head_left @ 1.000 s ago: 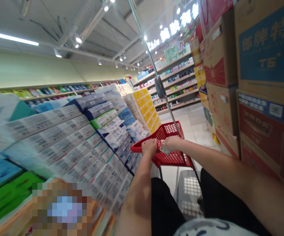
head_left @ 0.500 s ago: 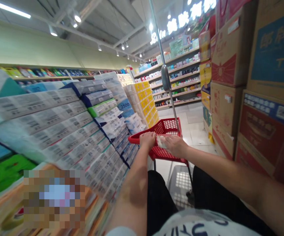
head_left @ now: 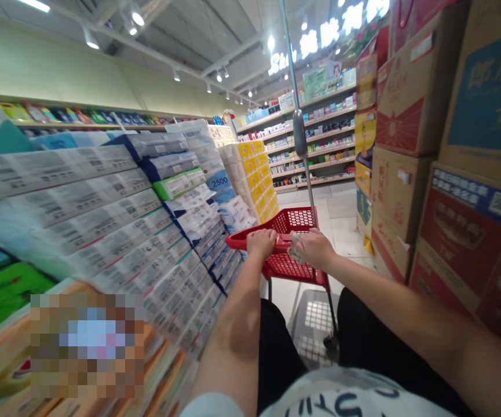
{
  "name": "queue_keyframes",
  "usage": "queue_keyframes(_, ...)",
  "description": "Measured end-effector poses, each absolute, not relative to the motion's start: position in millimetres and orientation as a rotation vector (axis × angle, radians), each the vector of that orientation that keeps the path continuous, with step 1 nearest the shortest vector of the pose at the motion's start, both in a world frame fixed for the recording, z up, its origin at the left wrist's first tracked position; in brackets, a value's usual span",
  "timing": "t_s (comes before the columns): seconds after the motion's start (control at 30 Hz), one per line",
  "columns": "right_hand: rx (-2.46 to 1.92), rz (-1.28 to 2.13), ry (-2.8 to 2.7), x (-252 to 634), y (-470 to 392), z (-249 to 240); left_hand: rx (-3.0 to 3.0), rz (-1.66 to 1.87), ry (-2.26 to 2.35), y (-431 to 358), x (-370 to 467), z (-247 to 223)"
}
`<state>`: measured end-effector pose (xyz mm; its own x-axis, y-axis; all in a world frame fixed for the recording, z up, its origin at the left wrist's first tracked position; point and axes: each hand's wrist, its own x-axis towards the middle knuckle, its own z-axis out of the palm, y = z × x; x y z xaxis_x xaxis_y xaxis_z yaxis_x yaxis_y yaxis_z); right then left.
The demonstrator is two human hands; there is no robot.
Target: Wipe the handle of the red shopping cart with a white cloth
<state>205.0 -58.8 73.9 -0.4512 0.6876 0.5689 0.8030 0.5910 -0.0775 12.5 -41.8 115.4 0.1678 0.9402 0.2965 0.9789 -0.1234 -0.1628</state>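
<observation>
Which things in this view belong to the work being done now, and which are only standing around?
In use:
- red shopping cart
- crumpled pale wad (material unclear)

Only around:
- stacked white packs
- yellow-fronted packs
- cardboard cartons
- stocked shelves

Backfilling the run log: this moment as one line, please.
left hand: gripping red cart handle; right hand: holding pale crumpled item at handle; stacks: packs left, cartons right

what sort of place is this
Most likely a supermarket: a red shopping cart in front, a tall stack of plastic-wrapped packs on the left, and stocked shelves ahead.
</observation>
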Motion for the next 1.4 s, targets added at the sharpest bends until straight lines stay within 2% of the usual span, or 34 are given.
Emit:
queue_keyframes(0.1,-1.319,-0.177,-2.255,204.2,-51.7,84.3,-2.141,-0.168,-1.819,-42.4,12.7,115.9)
queue_keyframes(0.3,-0.94,-0.381,-2.334,205.6,-67.1,70.7,-2.131,-0.199,-1.819,-43.7,9.4,116.3)
queue_keyframes(0.5,-1.34,-0.175,-2.281,197.2,-61.5,82.3,-2.139,-0.192,-1.854,-44.8,11.1,117.7)
queue_keyframes(0.63,-0.963,-0.428,-2.305,203.8,-64.7,59.2,-2.146,-0.187,-1.827,-45.3,10.8,116.9)
queue_keyframes(0.73,-0.807,-0.472,-2.272,211.1,-66.0,45.4,-2.148,-0.175,-1.803,-42.9,9.1,114.9)
queue_keyframes(0.9,-1.098,-0.245,-2.274,205.8,-60.1,67.2,-2.127,-0.182,-1.798,-38.8,9.1,112.7)
queue_keyframes(1.0,-1.226,-0.243,-2.301,198.6,-63.0,74.8,-2.115,-0.183,-1.8,-39.1,9.4,113.1)
queue_keyframes(1.17,-0.898,-0.457,-2.3,201.2,-72.2,53.5,-2.102,-0.157,-1.84,-41.8,8.8,115.1)
queue_keyframes(1.27,-0.807,-0.342,-2.217,208.2,-67.7,49.4,-2.114,-0.15,-1.836,-42.6,10.2,115.3)
queue_keyframes(1.4,-1.003,-0.154,-2.0,217.2,-58.3,56.0,-2.112,-0.202,-1.829,-41.8,13.2,114.4)
